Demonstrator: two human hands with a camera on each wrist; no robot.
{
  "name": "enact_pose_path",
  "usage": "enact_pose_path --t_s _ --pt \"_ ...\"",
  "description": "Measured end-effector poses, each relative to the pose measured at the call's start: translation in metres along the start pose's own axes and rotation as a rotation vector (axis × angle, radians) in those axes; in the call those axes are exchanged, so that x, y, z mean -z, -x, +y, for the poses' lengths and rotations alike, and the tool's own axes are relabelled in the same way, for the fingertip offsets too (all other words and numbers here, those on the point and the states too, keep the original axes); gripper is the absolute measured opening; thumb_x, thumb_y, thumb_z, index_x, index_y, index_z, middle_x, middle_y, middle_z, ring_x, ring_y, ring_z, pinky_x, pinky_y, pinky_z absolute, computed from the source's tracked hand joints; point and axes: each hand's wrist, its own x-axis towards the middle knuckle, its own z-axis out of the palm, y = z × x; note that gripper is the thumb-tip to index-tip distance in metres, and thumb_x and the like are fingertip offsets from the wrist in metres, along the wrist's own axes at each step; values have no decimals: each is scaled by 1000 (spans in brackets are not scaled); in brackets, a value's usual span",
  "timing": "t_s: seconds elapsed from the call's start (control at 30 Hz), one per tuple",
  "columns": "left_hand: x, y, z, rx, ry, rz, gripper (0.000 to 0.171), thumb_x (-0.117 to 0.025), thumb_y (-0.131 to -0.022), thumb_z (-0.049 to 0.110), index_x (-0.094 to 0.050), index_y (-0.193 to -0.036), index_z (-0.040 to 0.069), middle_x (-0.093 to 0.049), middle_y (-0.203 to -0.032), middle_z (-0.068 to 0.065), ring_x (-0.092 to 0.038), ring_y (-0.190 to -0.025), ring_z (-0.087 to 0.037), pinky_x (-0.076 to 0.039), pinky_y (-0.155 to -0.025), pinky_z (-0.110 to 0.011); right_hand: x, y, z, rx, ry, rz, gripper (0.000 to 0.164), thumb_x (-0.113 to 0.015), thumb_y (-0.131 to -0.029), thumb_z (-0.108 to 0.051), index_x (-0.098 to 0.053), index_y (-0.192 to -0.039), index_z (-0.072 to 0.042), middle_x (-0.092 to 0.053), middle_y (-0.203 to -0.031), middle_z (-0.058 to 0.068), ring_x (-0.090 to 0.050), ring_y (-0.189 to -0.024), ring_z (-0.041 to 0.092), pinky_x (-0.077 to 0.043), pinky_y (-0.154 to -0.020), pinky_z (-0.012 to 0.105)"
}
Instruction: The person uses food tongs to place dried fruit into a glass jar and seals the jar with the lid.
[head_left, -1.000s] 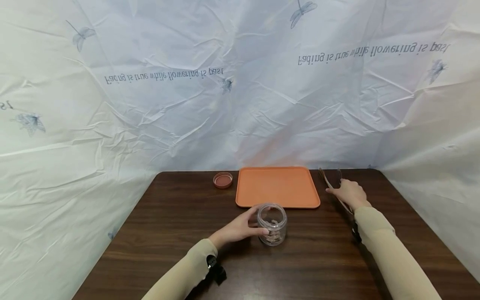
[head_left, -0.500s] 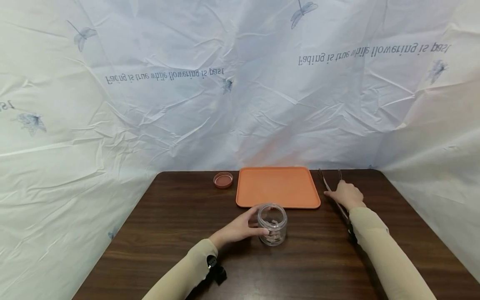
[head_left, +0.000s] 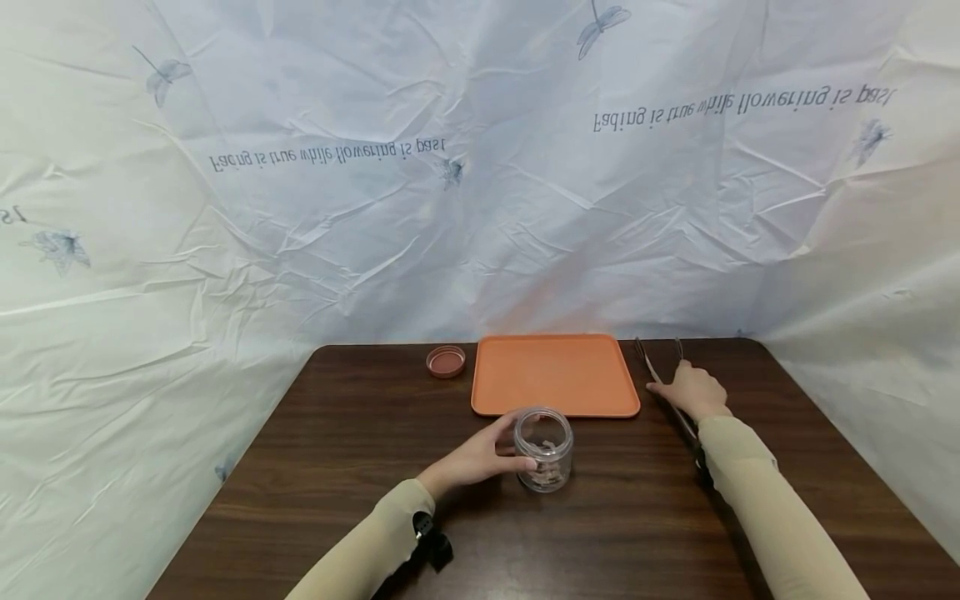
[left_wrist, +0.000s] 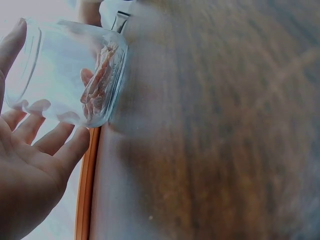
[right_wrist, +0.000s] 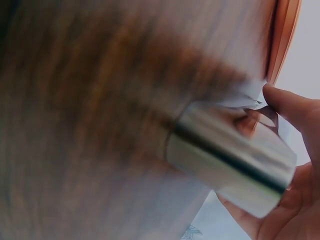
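My left hand (head_left: 476, 457) holds a clear round jar (head_left: 559, 467) that stands without a lid on the table, thumb on the near side and fingers around the far side. Several brownish, dried-looking pieces (left_wrist: 102, 82) lie at the jar's bottom in the left wrist view. At the right, my right hand (head_left: 694, 390) grips metal tongs (head_left: 651, 363) low over the table. Their two arms spread apart and point toward the back edge. In the right wrist view the shiny bent end of the tongs (right_wrist: 230, 157) sits between thumb and fingers.
An orange rectangular tray (head_left: 555, 377) lies at the table's back, between the tongs and a reddish round lid (head_left: 446, 362). The dark wooden table (head_left: 360, 433) ends against a pale printed sheet (head_left: 375, 225) hanging behind and at both sides.
My right hand has shifted slightly left and toward me with the tongs, then stayed nearly still over the last half second. My left hand and the jar have not moved.
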Motion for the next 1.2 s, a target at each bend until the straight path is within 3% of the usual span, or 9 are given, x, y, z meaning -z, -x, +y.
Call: enact_pose_path --t_s 0.27,0.37,0.57,0.77,1.03,1.2 --pt "0 -2 -2 -15 3 1 76 -79 -91 25 -36 -154 31 -49 -147 -7 -50 -135 -21 -49 -100 -27 -1 3 6 9 -42 -4 105 -62 -94 -56 -20 -144 27 -54 -113 47 -64 -70 41 -53 -52 46" --pt "0 -2 -1 -14 1 2 76 -79 -91 25 -36 -154 31 -49 -147 -6 -50 -135 -20 -49 -101 -27 1 8 10 9 -61 -6 108 -60 -94 -59 -17 -146 26 -50 -120 49 -65 -75 45 -53 -53 47" --pt "1 -1 -2 -6 -2 1 76 -79 -91 25 -36 -154 31 -48 -148 -6 -50 -134 -21 -50 -100 -28 6 19 18 26 -54 0 109 -57 -95 -62 -18 -146 26 -39 -132 51 -60 -95 56 -55 -66 56" --pt "0 -1 0 2 -7 1 77 -79 -91 25 -36 -155 30 -48 -148 -6 -51 -134 -22 -50 -100 -29 9 28 19 62 -61 20 108 -57 -96 -62 -20 -145 26 -32 -138 51 -49 -113 62 -48 -85 67" --pt "1 0 0 -2 -3 -7 76 -78 -91 26 -36 -154 33 -49 -147 -5 -52 -133 -20 -50 -100 -28 4 44 -3 250 -178 7 105 -67 -92 -59 -21 -154 13 -25 -151 44 -29 -133 62 -34 -100 74" --pt "2 0 0 -8 -12 -13 76 -78 -92 27 -35 -154 34 -48 -148 -6 -51 -134 -20 -49 -101 -28 2 57 -22 359 -191 -4 101 -70 -90 -58 -26 -156 6 -30 -153 37 -30 -137 58 -34 -102 73"
